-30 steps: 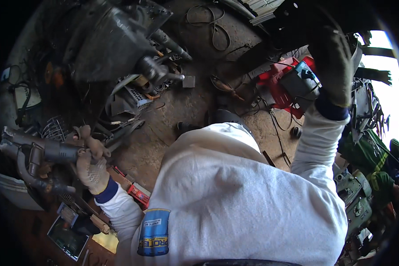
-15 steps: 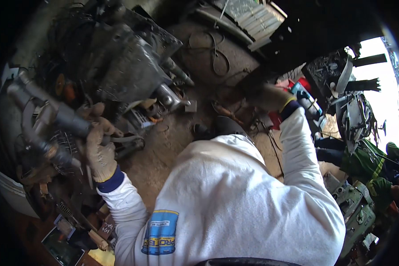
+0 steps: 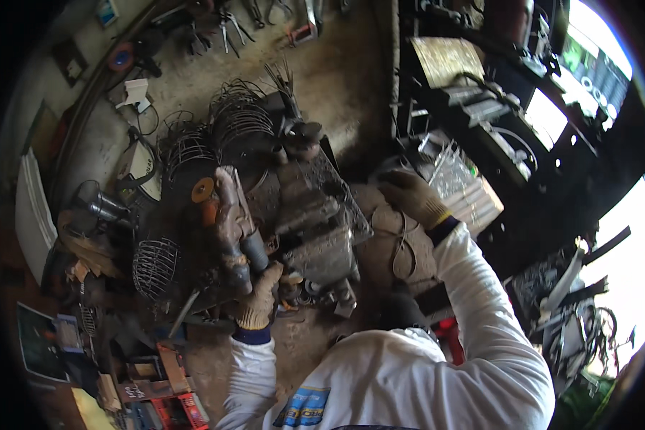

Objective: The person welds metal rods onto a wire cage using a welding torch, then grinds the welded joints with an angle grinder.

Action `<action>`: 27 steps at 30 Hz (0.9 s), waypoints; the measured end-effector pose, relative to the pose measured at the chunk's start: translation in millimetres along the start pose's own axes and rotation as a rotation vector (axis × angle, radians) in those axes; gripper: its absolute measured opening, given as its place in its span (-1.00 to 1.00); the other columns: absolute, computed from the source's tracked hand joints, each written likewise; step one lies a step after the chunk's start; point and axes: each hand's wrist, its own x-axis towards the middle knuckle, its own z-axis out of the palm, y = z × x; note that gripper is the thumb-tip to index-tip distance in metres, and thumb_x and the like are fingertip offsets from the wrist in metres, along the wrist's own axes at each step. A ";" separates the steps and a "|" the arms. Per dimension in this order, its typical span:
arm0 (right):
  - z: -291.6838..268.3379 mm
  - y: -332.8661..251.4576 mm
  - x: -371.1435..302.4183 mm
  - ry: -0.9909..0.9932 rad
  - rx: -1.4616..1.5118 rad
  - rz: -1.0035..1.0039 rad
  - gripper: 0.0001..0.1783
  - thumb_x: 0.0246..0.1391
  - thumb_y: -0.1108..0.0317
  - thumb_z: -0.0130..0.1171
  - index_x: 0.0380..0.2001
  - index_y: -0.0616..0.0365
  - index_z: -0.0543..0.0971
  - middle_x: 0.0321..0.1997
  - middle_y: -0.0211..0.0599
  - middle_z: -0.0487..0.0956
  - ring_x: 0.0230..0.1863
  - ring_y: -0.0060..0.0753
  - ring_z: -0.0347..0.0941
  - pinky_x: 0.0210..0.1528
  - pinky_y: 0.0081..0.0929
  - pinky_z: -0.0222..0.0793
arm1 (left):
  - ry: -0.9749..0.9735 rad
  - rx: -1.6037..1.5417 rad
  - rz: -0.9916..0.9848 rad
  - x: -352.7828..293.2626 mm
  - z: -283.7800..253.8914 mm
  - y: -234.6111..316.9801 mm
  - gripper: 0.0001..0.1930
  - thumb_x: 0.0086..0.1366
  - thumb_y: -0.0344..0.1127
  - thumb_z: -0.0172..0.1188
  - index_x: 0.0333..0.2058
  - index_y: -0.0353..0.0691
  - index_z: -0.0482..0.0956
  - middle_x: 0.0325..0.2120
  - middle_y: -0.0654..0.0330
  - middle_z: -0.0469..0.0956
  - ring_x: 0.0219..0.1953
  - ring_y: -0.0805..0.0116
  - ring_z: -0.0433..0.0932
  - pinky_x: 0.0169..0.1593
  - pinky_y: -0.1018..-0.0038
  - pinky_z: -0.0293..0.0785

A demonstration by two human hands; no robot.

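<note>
My left hand (image 3: 256, 301), in a tan knit glove, is closed around the near end of a branched, rusty metal pipe piece (image 3: 231, 211) with a dark cylindrical section. The piece stands tilted over the workbench (image 3: 258, 183). Right beside it sits a bulky grey metal block (image 3: 321, 251), which looks like a bench vise. My right hand (image 3: 412, 197), gloved too, reaches forward past the bench's right edge. Its fingers are stretched out, with nothing visible in them. An orange-brown disc (image 3: 203, 190) lies just left of the pipe piece.
Wire cages (image 3: 244, 107) crowd the back of the bench, and another wire basket (image 3: 155, 267) sits at its left. Pliers (image 3: 229, 32) hang on the far wall. A loose cable (image 3: 405, 247) lies on the floor at right. Dark metal shelving (image 3: 509, 107) rises beyond my right arm.
My view has swung left and up toward the bench and wall. The left hand has carried the pipe piece over the bench, now more upright. My right hand has swung forward.
</note>
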 end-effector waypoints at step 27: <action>-231.5 -213.1 597.8 0.696 -1.059 -0.416 -0.19 0.02 0.17 0.26 0.38 -0.23 0.26 0.46 -0.22 0.32 0.45 -0.02 0.21 0.40 -0.02 0.17 | 0.429 0.518 0.521 33.4 106.3 63.9 -0.02 -0.02 -0.74 0.19 0.42 -0.11 0.08 0.47 -0.07 0.00 0.50 -0.07 0.00 0.46 0.03 0.10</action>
